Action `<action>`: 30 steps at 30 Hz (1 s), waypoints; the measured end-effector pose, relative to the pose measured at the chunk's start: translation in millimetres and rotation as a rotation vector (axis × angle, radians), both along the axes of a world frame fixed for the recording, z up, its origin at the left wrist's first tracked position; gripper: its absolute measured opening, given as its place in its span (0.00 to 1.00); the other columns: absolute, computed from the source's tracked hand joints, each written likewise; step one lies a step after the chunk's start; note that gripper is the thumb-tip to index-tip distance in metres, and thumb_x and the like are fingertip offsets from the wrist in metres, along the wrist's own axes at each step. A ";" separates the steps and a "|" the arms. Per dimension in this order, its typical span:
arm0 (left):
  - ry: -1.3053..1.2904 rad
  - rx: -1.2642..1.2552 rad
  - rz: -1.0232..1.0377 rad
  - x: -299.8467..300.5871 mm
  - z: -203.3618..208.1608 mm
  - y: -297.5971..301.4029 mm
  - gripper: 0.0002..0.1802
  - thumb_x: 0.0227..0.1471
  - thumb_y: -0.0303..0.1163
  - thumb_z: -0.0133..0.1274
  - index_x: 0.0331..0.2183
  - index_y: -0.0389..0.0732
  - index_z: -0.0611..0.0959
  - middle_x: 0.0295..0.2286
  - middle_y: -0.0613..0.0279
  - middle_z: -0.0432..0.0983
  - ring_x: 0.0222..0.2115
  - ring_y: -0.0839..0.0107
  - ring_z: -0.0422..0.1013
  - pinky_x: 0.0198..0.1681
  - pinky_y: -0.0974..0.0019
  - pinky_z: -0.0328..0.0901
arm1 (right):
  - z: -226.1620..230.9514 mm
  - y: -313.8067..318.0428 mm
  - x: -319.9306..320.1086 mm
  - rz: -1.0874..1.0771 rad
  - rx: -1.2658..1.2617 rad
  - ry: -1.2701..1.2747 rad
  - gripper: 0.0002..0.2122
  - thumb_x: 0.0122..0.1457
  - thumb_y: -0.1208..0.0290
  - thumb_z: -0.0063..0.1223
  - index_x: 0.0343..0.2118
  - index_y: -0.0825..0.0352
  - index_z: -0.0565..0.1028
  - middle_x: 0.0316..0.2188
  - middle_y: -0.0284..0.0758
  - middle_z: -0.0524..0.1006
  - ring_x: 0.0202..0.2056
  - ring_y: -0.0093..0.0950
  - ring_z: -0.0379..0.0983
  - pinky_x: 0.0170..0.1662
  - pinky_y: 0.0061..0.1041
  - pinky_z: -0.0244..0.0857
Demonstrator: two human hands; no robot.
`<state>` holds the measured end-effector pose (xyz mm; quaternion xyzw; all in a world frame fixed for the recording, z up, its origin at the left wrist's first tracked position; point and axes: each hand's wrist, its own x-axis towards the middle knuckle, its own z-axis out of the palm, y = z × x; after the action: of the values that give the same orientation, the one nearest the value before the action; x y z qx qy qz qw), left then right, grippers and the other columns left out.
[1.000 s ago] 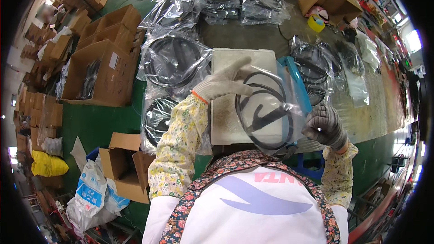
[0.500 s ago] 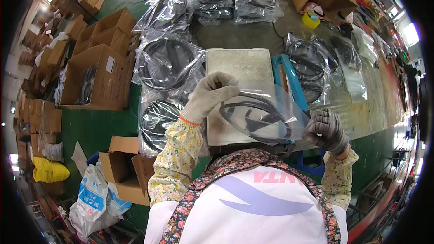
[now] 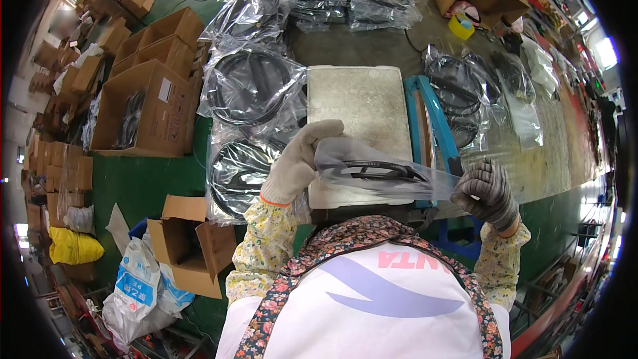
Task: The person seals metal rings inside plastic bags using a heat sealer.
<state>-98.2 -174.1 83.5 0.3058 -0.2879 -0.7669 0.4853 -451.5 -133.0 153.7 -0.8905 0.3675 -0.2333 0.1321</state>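
Apron lettering [image 3: 403,260] near bagged cable [image 3: 392,174]

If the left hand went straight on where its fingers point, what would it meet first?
Most likely the white slab, which lies beyond the left hand in the picture; depth is unclear, so it might pass above.

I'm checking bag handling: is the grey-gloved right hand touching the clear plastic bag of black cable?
Touching: the head view shows the grey-gloved right hand closed on the right end of the clear plastic bag.

Clear plastic bag [image 3: 375,190], tilted nearly edge-on, looped black cable [image 3: 389,171] inside
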 end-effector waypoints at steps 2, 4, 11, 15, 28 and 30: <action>-0.064 -0.147 -0.042 1.8 3.7 11.1 0.23 0.46 0.24 0.61 0.46 0.33 0.76 0.37 0.55 0.78 0.39 0.68 0.75 0.46 0.60 0.71 | 0.2 1.8 0.8 -0.015 -0.012 0.024 0.13 0.38 0.66 0.71 0.22 0.61 0.74 0.21 0.32 0.73 0.27 0.35 0.72 0.32 0.34 0.64; -0.221 -0.212 -0.098 8.2 0.4 7.6 0.21 0.43 0.21 0.62 0.43 0.33 0.78 0.35 0.56 0.78 0.37 0.69 0.75 0.45 0.62 0.71 | -0.1 2.6 1.3 -0.013 -0.012 0.024 0.13 0.38 0.66 0.71 0.22 0.61 0.74 0.21 0.31 0.73 0.27 0.35 0.72 0.33 0.33 0.64; -0.448 -0.267 0.044 12.2 -7.6 9.5 0.10 0.51 0.31 0.59 0.30 0.32 0.83 0.31 0.55 0.79 0.35 0.69 0.75 0.44 0.67 0.69 | 2.6 1.3 3.3 -0.010 0.007 0.006 0.12 0.38 0.67 0.70 0.22 0.61 0.74 0.21 0.31 0.74 0.27 0.35 0.72 0.33 0.34 0.64; -0.319 -0.467 0.064 16.1 -22.4 9.8 0.13 0.53 0.27 0.57 0.41 0.31 0.81 0.37 0.59 0.79 0.39 0.75 0.73 0.41 0.75 0.68 | 3.9 0.6 6.3 -0.015 -0.003 0.011 0.12 0.37 0.67 0.70 0.22 0.61 0.74 0.21 0.32 0.73 0.27 0.34 0.72 0.31 0.33 0.64; -0.066 -0.290 0.463 -16.6 -34.0 6.2 0.11 0.58 0.32 0.53 0.35 0.32 0.80 0.33 0.57 0.78 0.26 0.77 0.70 0.33 0.75 0.67 | 16.0 12.0 20.8 -0.044 -0.210 0.082 0.14 0.37 0.61 0.71 0.22 0.58 0.74 0.23 0.28 0.75 0.27 0.31 0.74 0.29 0.32 0.64; -0.088 -0.395 0.528 -25.3 -4.0 -0.4 0.12 0.59 0.33 0.51 0.34 0.32 0.80 0.32 0.56 0.78 0.29 0.75 0.71 0.34 0.72 0.66 | 14.9 23.6 28.0 -0.046 -0.254 0.126 0.14 0.36 0.61 0.71 0.22 0.58 0.75 0.23 0.28 0.75 0.27 0.30 0.74 0.28 0.31 0.65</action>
<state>-123.5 -174.5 79.6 0.3025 -0.3624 -0.5302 0.7043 -423.5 -109.4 168.6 -0.9042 0.3631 -0.2246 -0.0103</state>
